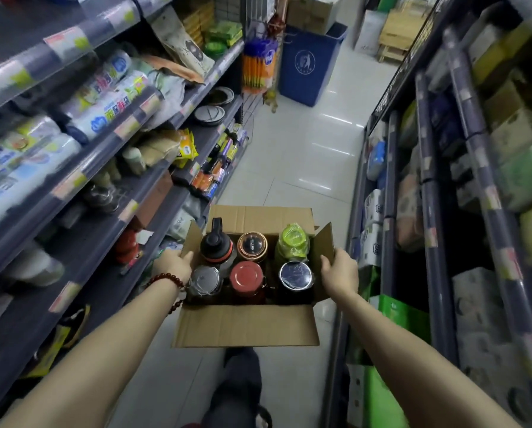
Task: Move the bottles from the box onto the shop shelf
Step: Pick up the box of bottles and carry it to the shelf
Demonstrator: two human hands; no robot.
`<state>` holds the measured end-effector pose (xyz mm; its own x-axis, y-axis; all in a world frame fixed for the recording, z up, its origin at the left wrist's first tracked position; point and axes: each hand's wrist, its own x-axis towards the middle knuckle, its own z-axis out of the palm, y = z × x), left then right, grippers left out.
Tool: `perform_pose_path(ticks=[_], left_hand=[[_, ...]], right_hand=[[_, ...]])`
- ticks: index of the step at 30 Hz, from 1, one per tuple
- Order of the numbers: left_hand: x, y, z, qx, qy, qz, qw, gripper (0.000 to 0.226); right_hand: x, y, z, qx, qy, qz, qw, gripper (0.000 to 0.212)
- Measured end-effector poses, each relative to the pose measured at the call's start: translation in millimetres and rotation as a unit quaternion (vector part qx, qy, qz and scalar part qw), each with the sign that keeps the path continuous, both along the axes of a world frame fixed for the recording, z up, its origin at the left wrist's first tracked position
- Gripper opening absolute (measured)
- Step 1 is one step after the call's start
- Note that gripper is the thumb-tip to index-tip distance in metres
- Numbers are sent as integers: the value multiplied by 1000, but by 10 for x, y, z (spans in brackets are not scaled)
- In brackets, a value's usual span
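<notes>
Narrow shop aisle with pale glossy floor tiles [305, 156], stocked shelf [110, 193] along the frame's left, open cardboard box [246, 329] at lower centre holding six bottles [246, 278], left hand [173, 263] and right hand [340, 271] gripping its side flaps, blue bin [311, 63] at top centre.

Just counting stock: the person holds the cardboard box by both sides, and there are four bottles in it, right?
Not four: the head view shows six bottles in the box, in two rows of three. The left hand and right hand do hold its sides.
</notes>
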<state>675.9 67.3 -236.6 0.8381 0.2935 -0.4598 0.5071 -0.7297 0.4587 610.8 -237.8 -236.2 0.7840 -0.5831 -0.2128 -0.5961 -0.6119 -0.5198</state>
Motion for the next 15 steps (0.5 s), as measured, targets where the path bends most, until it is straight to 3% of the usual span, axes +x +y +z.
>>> perform_pose_path(ticks=[15], left_hand=[[1973,-149,-87,-2,-42,140,989,36]], right_hand=[[2750,-71,-67,8,6,115,993,12]])
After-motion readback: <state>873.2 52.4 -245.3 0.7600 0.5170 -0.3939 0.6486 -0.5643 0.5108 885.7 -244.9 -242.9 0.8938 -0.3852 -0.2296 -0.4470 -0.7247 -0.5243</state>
